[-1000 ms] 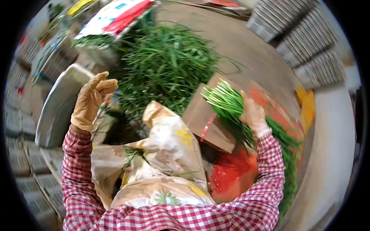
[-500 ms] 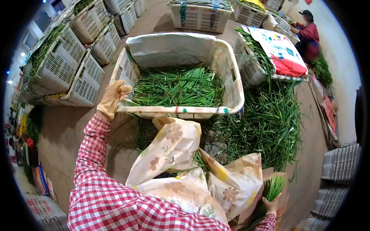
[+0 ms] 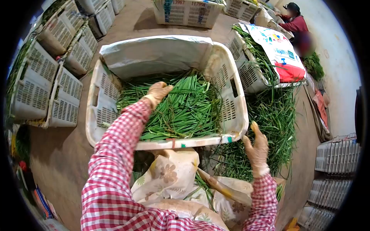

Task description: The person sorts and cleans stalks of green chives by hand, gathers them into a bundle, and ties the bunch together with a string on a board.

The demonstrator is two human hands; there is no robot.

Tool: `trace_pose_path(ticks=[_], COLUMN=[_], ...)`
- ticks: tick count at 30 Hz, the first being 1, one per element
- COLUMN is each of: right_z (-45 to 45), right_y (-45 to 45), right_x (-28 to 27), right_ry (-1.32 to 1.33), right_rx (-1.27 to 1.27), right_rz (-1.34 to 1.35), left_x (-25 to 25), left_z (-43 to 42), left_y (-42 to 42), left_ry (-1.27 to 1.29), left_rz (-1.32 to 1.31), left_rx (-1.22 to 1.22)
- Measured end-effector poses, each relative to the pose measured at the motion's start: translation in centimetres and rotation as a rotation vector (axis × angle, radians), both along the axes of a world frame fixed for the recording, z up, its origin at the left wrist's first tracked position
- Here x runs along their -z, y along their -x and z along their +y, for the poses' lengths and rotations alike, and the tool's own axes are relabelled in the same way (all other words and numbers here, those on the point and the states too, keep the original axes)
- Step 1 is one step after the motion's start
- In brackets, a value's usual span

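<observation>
In front of me a white plastic crate [image 3: 239, 100] holds a layer of long, chive-like greens [image 3: 185, 104]. My left hand [image 3: 157, 93], in a tan glove, reaches over the near rim into the crate. Its fingers stretch right, just over or touching the greens, with nothing visible held. Beside the crate's near right corner, my right hand [image 3: 257, 148] is gloved too, with thumb and fingers spread and nothing in it. Loose greens [image 3: 275, 134] lie in a heap beyond it. A flowered apron [image 3: 169, 173] covers my lap.
Filled crates [image 3: 34, 81] are stacked at left, and another crate [image 3: 185, 15] stands behind. At right, a crate of greens carries a printed sack [image 3: 277, 50]. A person in a dark red top [image 3: 296, 25] works by the wall. Grey-white crates [image 3: 335, 154] are stacked at lower right.
My left hand has left the crate's left rim and moved onto the greens inside. My right hand has let go of a bunch of greens at lower right and risen towards the crate.
</observation>
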State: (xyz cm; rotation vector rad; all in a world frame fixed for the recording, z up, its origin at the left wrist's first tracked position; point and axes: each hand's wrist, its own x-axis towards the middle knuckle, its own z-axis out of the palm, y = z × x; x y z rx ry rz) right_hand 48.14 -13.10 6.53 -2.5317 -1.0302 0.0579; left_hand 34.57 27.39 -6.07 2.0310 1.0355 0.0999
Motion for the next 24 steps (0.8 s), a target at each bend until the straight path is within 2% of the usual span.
trace_pose_path(ticks=[1,3,5,11,13,14,15,17,18,19,21,23,24], right_z=[2.1,4.4,5.9,6.2,6.4,6.5,6.5,6.6,6.5,6.5,6.8,6.6,6.6], right_y=[0.2,0.2,0.1,-0.3,-0.3,-0.3,-0.2,-0.2,-0.3,-0.2,-0.1,-0.3,-0.3], right_x=[1.0,4.5,6.9,7.5,7.3,7.2,7.2,7.2,7.2,7.3,7.1,7.3,7.3], right_ry=[-0.009,0.008,-0.041,-0.093,-0.141,-0.141,-0.152,-0.175,-0.167,-0.158,-0.18,-0.209,-0.213], right_rx=[-0.03,0.012,0.034,0.033,0.017,0.017,0.03,0.033,0.028,0.025,0.029,0.014,0.001], right_rz=[-0.021,-0.157,-0.191,-0.17,-0.161,-0.16,-0.149,-0.136,-0.151,-0.165,-0.164,-0.118,-0.148], left_x=[2.6,4.0,4.4,8.0,9.0,8.8,8.9,9.9,9.8,7.7,6.8,10.1,10.4], left_z=[0.2,-0.5,-0.9,-1.7,-3.6,-4.9,-6.1,-9.1,-10.8,-13.0,-15.8,-15.6,-14.9], left_y=[-2.3,-5.7,-8.6,-11.6,-10.1,-9.5,-8.4,-6.4,-5.5,-4.9,-3.7,-3.9,-4.1], left_ry=[0.003,0.005,-0.184,-0.142,-0.17,-0.123,0.037,0.045,0.01,-0.11,-0.213,-0.339,-0.292], left_rz=[0.052,0.195,0.411,0.508,0.222,0.166,0.002,-0.181,-0.143,-0.05,-0.001,-0.225,-0.202], left_rx=[-0.014,0.042,0.096,0.193,0.212,0.259,0.312,0.532,0.712,0.818,0.816,0.743,0.642])
